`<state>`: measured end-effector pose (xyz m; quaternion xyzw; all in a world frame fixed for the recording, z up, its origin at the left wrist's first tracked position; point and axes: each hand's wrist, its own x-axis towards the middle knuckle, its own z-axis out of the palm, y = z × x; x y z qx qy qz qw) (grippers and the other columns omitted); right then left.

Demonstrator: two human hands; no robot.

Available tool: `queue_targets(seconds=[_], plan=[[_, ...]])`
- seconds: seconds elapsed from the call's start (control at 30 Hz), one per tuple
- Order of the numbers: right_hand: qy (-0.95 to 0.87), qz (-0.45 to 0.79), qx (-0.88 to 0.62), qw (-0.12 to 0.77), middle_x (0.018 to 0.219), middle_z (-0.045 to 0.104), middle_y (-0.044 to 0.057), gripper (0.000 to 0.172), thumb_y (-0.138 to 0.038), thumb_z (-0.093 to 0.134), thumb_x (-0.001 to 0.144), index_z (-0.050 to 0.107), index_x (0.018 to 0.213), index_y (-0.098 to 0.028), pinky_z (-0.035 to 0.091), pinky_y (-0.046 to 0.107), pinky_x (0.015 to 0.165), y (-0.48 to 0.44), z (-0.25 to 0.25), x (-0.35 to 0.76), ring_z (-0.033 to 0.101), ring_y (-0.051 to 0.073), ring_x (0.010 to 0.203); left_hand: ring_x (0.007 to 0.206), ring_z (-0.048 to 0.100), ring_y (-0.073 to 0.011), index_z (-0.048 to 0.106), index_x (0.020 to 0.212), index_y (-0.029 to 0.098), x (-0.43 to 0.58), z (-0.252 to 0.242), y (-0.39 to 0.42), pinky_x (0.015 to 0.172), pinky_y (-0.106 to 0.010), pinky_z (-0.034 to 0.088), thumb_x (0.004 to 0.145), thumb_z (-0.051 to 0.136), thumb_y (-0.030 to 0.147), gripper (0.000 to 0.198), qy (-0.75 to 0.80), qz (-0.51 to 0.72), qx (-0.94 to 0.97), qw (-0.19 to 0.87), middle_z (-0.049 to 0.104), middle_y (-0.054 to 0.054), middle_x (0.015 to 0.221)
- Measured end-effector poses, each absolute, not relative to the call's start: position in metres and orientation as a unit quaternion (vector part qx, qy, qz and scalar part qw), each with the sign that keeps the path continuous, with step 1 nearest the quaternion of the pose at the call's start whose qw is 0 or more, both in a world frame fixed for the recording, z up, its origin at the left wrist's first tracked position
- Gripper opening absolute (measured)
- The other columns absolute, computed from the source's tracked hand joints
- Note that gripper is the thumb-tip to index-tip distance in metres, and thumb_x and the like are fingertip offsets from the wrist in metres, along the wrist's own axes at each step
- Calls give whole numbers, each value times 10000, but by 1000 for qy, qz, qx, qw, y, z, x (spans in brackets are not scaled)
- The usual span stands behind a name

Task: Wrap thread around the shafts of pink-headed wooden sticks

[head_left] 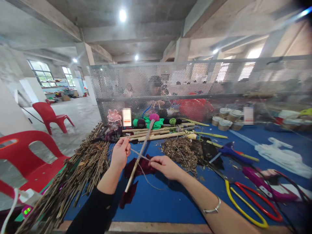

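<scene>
Red chairs (48,172) stand on a grey floor (76,112). Dry stems (80,162) lie at the left edge of the blue table (177,206). The left hand (121,152) pinches a pale strip (134,151), fingers closed; this strip crosses the stick (131,178) over the table's middle to the right hand (165,165), also pinching it. Scissors (227,187) lie toward the front right corner. The white card (127,116) bears an orange mark, unreadable.

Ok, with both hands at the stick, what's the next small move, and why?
I'd probably draw the pale strip snug against the stick: the left hand and right hand pinch it on opposite sides, and it meets the stick near the lower end of the translucent wrapping, which tension might help secure.
</scene>
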<state>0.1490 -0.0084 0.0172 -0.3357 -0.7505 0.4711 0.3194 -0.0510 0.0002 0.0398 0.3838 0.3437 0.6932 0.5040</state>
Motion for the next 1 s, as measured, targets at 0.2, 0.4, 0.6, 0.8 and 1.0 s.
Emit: queue_targets(seconds=[0.2, 0.4, 0.6, 0.8, 1.0], plan=[[-700, 453, -335, 438, 824, 586, 24, 401, -376, 548, 754, 546, 1094, -164, 419, 246, 629, -3, 38, 141, 519, 121, 691, 327, 300, -16, 537, 737, 150, -26, 34, -15, 341, -141, 204, 700, 601, 437, 296, 366, 563, 493, 553, 420, 80, 431], [-681, 484, -313, 452, 640, 588, -3, 292, -390, 629, 675, 653, 802, -129, 416, 255, 602, 0, 47, 128, 512, 116, 596, 332, 327, -25, 510, 660, 145, -15, 30, -24, 345, -147, 219, 690, 603, 451, 322, 360, 510, 538, 566, 447, 67, 429], [-547, 560, -319, 535, 597, 554, -28, 281, -415, 659, 642, 581, 722, -158, 415, 228, 527, -4, 27, 122, 496, 94, 514, 363, 393, -35, 549, 675, 126, -10, 30, -26, 356, -149, 269, 648, 627, 479, 363, 400, 474, 557, 552, 502, 39, 484], [-551, 693, -259, 387, 562, 495, -53, 327, -501, 544, 731, 489, 821, -191, 391, 209, 467, -10, 13, 118, 445, 74, 443, 365, 367, -48, 617, 802, 124, -13, 27, -19, 385, -178, 285, 685, 591, 445, 342, 469, 549, 532, 444, 532, 31, 499], [-806, 300, -333, 387, 695, 608, 15, 98, -220, 520, 766, 603, 731, -182, 410, 259, 648, -18, 26, 132, 547, 138, 671, 652, 553, -137, 675, 706, 173, -25, 29, -19, 635, -225, 383, 728, 544, 317, 196, 540, 448, 691, 174, 654, -25, 685]])
